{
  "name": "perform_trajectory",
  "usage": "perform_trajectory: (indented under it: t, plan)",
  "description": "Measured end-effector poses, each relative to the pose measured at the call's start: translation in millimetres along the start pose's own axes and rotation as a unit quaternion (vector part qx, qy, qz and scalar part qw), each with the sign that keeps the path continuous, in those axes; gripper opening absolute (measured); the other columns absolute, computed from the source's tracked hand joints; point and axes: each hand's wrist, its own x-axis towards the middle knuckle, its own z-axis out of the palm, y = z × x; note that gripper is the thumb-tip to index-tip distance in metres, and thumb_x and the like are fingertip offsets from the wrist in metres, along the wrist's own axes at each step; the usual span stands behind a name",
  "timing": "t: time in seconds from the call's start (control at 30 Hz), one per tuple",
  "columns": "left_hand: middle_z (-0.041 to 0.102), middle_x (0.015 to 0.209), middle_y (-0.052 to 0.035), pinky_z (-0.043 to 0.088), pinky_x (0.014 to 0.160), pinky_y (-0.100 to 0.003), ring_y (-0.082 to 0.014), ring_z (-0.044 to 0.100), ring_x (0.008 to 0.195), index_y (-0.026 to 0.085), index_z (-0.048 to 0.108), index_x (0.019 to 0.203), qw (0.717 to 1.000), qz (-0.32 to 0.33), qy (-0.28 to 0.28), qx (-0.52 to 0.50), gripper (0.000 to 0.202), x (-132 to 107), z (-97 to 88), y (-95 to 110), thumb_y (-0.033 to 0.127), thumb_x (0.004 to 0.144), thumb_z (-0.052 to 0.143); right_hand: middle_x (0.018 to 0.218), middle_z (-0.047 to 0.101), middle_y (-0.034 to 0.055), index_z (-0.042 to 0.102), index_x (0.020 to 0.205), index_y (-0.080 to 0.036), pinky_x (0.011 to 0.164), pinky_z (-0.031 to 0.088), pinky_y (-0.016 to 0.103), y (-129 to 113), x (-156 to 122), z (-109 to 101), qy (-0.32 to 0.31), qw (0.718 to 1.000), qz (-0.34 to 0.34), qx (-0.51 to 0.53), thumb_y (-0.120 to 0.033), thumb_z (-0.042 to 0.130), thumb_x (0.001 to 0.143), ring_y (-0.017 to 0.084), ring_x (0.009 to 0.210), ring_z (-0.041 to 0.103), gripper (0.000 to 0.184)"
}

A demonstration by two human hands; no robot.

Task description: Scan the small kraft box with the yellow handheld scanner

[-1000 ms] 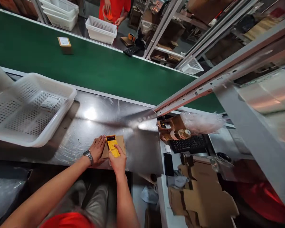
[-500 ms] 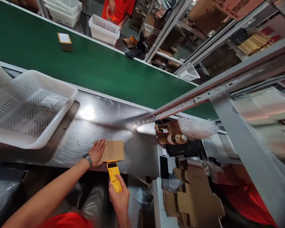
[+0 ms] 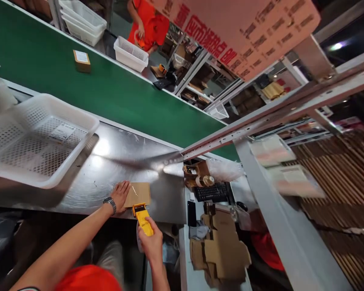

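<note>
We see the right hand point(image 3: 152, 241) low, fingers wrapped round the yellow tape dispenser point(image 3: 144, 222), its head at the near edge of the cardboard box point(image 3: 139, 193). Left hand point(image 3: 120, 197) lies flat, fingers extended, on the box's left side. Box sits on the shiny metal table point(image 3: 167, 198); white basket point(image 3: 63, 169) left. Beyond: green conveyor belt point(image 3: 115, 103), person in red point(image 3: 153, 24).

A white glare sits on the metal counter point(image 3: 166, 198) toward its far edge, beside the white basket point(image 3: 69, 161), whose shadow darkens the left end. Softer streaks shine near the far right corner. Below the near edge everything is dim. One small light point(image 3: 336, 46) flares top right; pale packs point(image 3: 294, 180) blur, stretched by wide-angle distortion.
</note>
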Motion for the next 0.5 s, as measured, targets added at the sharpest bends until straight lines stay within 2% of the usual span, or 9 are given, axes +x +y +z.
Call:
perform_trajectory:
  t: [0.07,0.2,0.3,0.4,0.5]
  plan:
    - [0.014,0.183,-0.0310,0.016,0.136,-0.068,-0.0515,0.016,0.169,0.007,0.031,0.174,1.000,0.003,-0.003,-0.006,0.119,-0.4,-2.0,0.0,0.040,0.073,0.084,0.099,0.087,0.0125,0.083,0.112,-0.017,0.072,0.070,0.039,7.4,-8.9,4.9,0.003,1.000,0.018,0.003,-0.039,0.089,0.065,0.033,0.083,0.084,0.053]
    - [0.009,0.186,-0.0231,0.015,0.134,-0.073,-0.0528,0.013,0.170,0.029,0.040,0.173,0.999,0.016,-0.016,-0.029,0.118,-1.4,-5.8,-3.3,0.034,0.068,0.092,0.107,0.087,0.0151,0.082,0.114,-0.018,0.078,0.071,0.044,28.0,-26.9,11.4,0.046,0.999,0.018,0.009,-0.040,0.090,0.066,0.036,0.090,0.084,0.053]
    - [0.010,0.187,-0.0211,0.014,0.134,-0.074,-0.0542,0.011,0.170,0.032,0.044,0.171,0.999,0.023,-0.019,-0.030,0.112,-1.7,-7.5,-4.6,0.030,0.069,0.092,0.104,0.087,0.0141,0.082,0.114,-0.017,0.078,0.070,0.041,35.4,-29.2,14.1,0.036,0.999,0.028,0.007,-0.044,0.090,0.067,0.034,0.088,0.084,0.054]
    - [0.012,0.187,-0.0186,0.014,0.134,-0.074,-0.0537,0.010,0.169,0.033,0.042,0.172,0.999,0.020,-0.026,-0.023,0.114,-1.7,-7.4,-5.1,0.029,0.069,0.092,0.090,0.085,0.0102,0.082,0.111,-0.016,0.065,0.066,0.036,33.8,-21.3,19.7,0.018,0.999,0.049,0.013,-0.047,0.091,0.066,0.028,0.073,0.079,0.055]
    - [0.014,0.187,-0.0178,0.014,0.134,-0.073,-0.0544,0.010,0.169,0.031,0.044,0.171,0.999,0.022,-0.023,-0.026,0.112,-1.3,-6.1,-5.4,0.029,0.071,0.091,0.072,0.079,0.0050,0.080,0.112,-0.013,0.045,0.052,0.028,28.2,-8.6,26.3,0.016,0.996,0.082,0.042,-0.049,0.093,0.063,0.018,0.050,0.064,0.062]
